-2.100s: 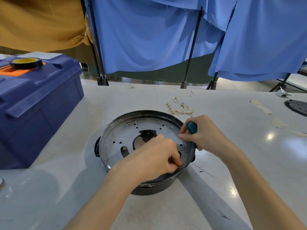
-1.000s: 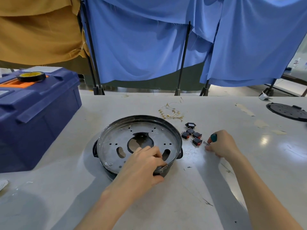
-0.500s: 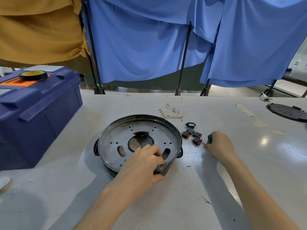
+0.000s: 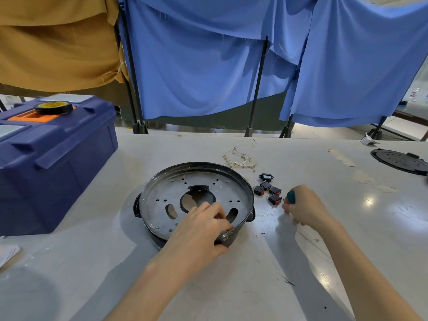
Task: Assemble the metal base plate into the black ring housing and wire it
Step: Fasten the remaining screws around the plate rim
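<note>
Metal base plate: the metal base plate (image 4: 159, 193) is sitting inside the black ring housing (image 4: 248, 191), lying flat just below the rim, its round centre hole and punched slots facing up.
Housing: it is resting on the white table (image 4: 92, 262), close in front of the person and a little left of middle.
Left hand: the left hand (image 4: 202, 230) is gripping the housing's near edge, with fingers curling over the rim onto the plate and the thumb pressing against the outer wall.
Right hand: the right hand (image 4: 304, 209) is closing around a screwdriver (image 4: 291, 196) with a teal handle, just right of the housing, knuckles down near the tabletop. The tip is mostly hiding behind the fingers.
Switches: a small cluster of black and red rocker switches (image 4: 268, 192) is lying between the housing and the right hand.
Wires: a tangle of thin pale wires (image 4: 239, 158) is lying behind the housing.
Far left: a blue toolbox (image 4: 53, 158) is standing there, carrying a roll of tape (image 4: 53, 107) on its lid.
Far right: a black perforated disc (image 4: 400, 161) is lying at the table's edge.
Backdrop: blue cloths (image 4: 208, 66) are hanging on stands.
</note>
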The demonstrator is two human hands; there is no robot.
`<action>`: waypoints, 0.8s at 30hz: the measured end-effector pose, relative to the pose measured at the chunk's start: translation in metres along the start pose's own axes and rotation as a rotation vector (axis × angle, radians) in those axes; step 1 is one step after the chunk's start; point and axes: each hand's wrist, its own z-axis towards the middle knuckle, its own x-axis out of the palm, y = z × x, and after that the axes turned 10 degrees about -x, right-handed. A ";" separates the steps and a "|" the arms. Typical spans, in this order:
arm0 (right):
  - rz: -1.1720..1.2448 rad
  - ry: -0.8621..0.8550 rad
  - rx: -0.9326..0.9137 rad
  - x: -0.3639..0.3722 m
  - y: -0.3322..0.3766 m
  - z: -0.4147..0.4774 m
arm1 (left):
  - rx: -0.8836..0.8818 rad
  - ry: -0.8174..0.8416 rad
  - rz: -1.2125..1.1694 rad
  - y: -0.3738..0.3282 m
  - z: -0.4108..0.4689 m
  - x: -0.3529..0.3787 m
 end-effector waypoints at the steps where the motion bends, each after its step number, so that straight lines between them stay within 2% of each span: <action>1: 0.131 0.014 -0.004 0.000 0.005 -0.006 | -0.001 0.010 0.016 0.000 -0.001 0.000; 4: 0.430 0.081 -0.028 0.002 0.023 -0.023 | -0.023 0.051 0.043 -0.002 0.000 -0.001; 8: 0.542 0.237 0.012 0.016 0.042 -0.037 | -0.115 0.110 0.027 -0.003 0.001 -0.003; 14: 0.806 0.317 0.147 0.028 0.051 -0.049 | -0.165 0.075 0.001 -0.003 -0.001 -0.001; 20: 1.126 0.280 0.272 0.032 0.054 -0.056 | -0.014 -0.047 0.149 -0.003 -0.004 0.000; 24: 1.195 0.254 0.303 0.036 0.054 -0.057 | 0.055 -0.094 0.156 -0.003 -0.004 -0.001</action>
